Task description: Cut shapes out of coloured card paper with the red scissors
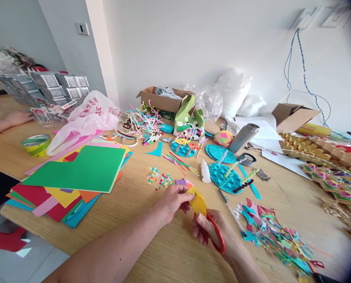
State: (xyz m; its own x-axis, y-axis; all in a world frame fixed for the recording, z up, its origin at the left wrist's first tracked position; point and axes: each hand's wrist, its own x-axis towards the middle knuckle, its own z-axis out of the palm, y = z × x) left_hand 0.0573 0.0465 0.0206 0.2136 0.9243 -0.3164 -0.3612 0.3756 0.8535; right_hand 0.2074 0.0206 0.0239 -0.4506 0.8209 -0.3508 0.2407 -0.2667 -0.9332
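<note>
My left hand (175, 200) pinches a small piece of yellow paper (199, 203) between thumb and fingers, above the near part of the table. Dark pen lines show on the paper near my thumb. My right hand (210, 228) grips red-handled scissors (219, 236), whose blades lie at the paper's lower edge, mostly hidden behind it. Just beyond my hands lie small purple and pink paper pieces (181, 182) and piles of coloured paper dots (166, 180). A white glue bottle (205, 171) stands close by, beside a blue scalloped disc (222, 179) bearing fuzzy pipe cleaners.
Stacked coloured paper (75, 169) and yellow-green tape (36, 144) occupy the left. Paper scraps (278, 232) and a pen (232, 210) lie right. A steel flask (243, 138), green felt bag (190, 118) and egg-carton pieces (334, 181) stand farther back. Another person's hand (19, 117) rests at far left.
</note>
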